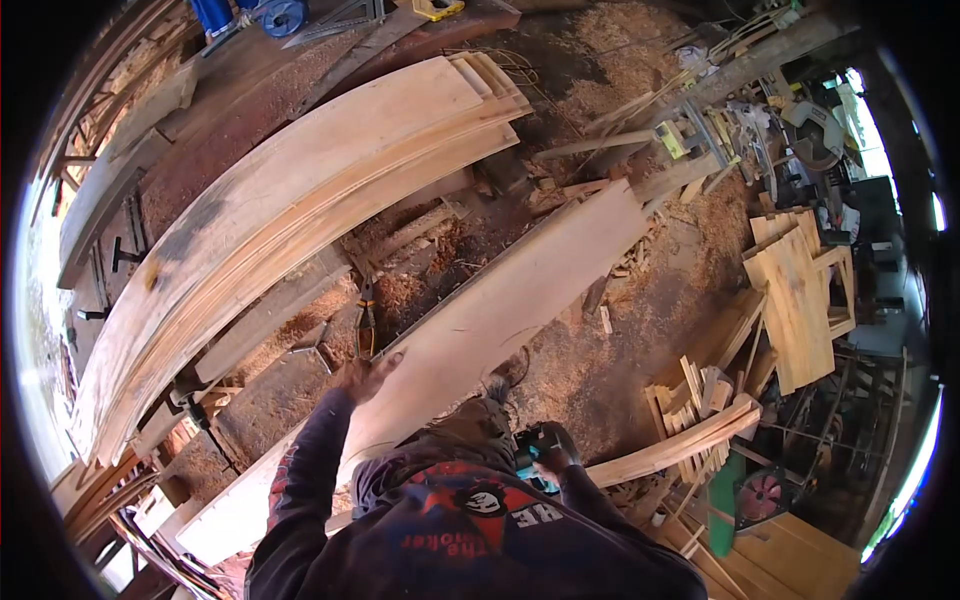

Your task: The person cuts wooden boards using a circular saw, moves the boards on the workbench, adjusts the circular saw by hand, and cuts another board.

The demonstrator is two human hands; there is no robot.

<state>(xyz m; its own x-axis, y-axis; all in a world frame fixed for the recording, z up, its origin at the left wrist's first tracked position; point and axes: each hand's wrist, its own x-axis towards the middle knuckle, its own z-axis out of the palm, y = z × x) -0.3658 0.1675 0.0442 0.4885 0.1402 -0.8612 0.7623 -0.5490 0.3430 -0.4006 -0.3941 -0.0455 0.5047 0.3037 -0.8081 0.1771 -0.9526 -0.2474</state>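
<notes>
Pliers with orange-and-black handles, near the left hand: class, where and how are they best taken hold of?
Probably around both handles of the pliers, coming from the side of the left hand: the handles point back toward that hand, slightly spread, while the metal nose points away.

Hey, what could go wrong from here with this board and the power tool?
The left hand rests on the board; if the teal power tool in the right hand runs there, it could catch that hand. The pliers lie just beyond the left hand and might get knocked. Loose wood shavings lie about, so footing may be slippery.
</notes>
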